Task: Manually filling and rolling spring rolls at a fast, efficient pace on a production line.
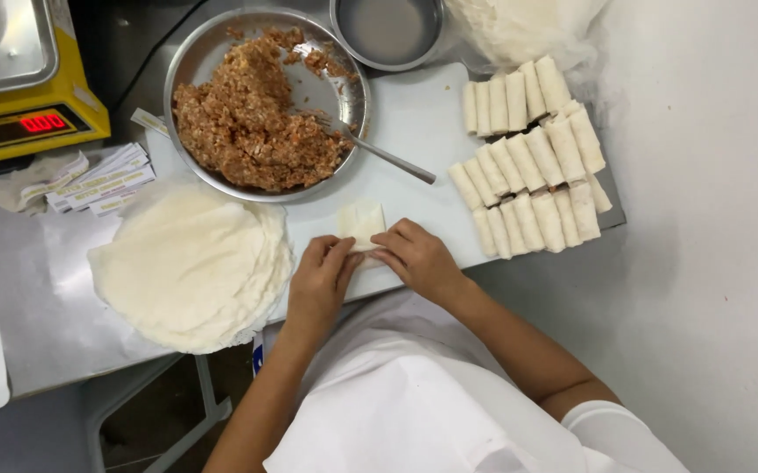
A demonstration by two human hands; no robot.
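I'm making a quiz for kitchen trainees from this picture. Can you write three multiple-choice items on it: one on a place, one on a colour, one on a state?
1. Where do the finished rolls lie?
A. right of the bowl
B. on the scale
C. on the wrapper stack

2. What colour is the scale?
A. blue
B. yellow
C. green

3. What state is the wrapper under the hands in?
A. flat and round
B. torn apart
C. partly folded

Answers: 1 A, they sit in rows right of the filling bowl. 2 B, its casing is yellow. 3 C, left hand and right hand press its near edge.

A steel table (37, 298) bears a white cutting board (414, 114), wrapper stack (190, 267), paper slips (98, 180) and a yellow scale (24, 88).
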